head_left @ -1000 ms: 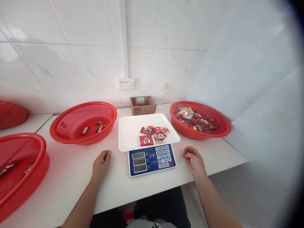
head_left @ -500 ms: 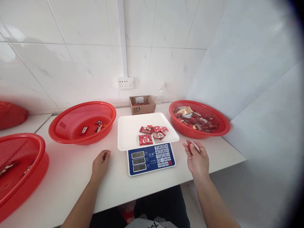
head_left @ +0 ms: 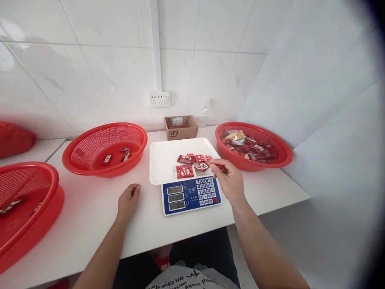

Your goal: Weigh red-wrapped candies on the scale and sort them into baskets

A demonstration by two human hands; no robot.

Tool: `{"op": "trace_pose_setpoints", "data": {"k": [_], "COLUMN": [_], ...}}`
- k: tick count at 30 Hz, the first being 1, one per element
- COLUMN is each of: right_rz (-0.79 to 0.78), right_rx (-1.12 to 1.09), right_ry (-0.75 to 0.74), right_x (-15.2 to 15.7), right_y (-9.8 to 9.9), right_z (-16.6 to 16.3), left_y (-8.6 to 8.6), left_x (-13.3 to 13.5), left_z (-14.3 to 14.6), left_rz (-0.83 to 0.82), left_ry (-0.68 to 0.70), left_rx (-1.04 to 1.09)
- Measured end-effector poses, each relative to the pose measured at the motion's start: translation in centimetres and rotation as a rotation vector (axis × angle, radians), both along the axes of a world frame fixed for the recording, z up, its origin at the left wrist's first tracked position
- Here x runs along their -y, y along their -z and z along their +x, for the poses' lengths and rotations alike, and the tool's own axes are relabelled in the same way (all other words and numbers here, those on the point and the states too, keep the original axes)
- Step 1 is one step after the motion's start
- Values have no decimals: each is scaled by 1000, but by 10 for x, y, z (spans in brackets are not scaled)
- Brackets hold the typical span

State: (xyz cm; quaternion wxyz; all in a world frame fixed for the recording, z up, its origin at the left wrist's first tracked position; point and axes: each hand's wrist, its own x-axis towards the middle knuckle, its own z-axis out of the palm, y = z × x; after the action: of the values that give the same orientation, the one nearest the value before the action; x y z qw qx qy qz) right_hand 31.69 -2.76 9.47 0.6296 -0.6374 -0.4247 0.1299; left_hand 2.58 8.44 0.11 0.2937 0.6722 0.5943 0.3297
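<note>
In the head view, take the scale as your clock dial: here's your right hand [head_left: 227, 180] between 3 and 4 o'clock, thumb and fingers pinching a small dark-red wrapped packet [head_left: 221, 168] by the edge of the white plastic tray [head_left: 162, 160]. Whether it touches that tray, you can't tell. Four flat red printed packets [head_left: 184, 171] lie bunched on the tray, and below, at 6 o'clock, sits the scale's blue keypad panel [head_left: 192, 195]. Over at 8 o'clock, your left hand [head_left: 128, 202] rests on the white tabletop [head_left: 147, 228], fingers curled closed; anything inside is hidden. At 2 o'clock, a round red plastic basket [head_left: 287, 158] brims with wrapped packets; at 10, a red perforated basket [head_left: 90, 138] holds just a few. A brown cardboard box [head_left: 182, 133] stands at 12.
</note>
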Motion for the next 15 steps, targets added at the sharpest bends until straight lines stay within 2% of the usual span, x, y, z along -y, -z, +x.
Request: {"op": "trace_pose_setpoints", "data": {"k": [6,12,15], "right_rz": [90,-50,-88], "right_rx": [307,430,475], "right_ry": [-50,-250,-257], "right_x": [-21,-37,-37], "right_y": [-8,-4,-2], "right_z": [-8,-6,-3], "left_y": [2,2,2], "left_x": [-1,-1,-1], "left_z": [0,0,0], "left_rz": [2,2,4], "left_ry": [3,7,9], "left_rx": [4,7,13]}}
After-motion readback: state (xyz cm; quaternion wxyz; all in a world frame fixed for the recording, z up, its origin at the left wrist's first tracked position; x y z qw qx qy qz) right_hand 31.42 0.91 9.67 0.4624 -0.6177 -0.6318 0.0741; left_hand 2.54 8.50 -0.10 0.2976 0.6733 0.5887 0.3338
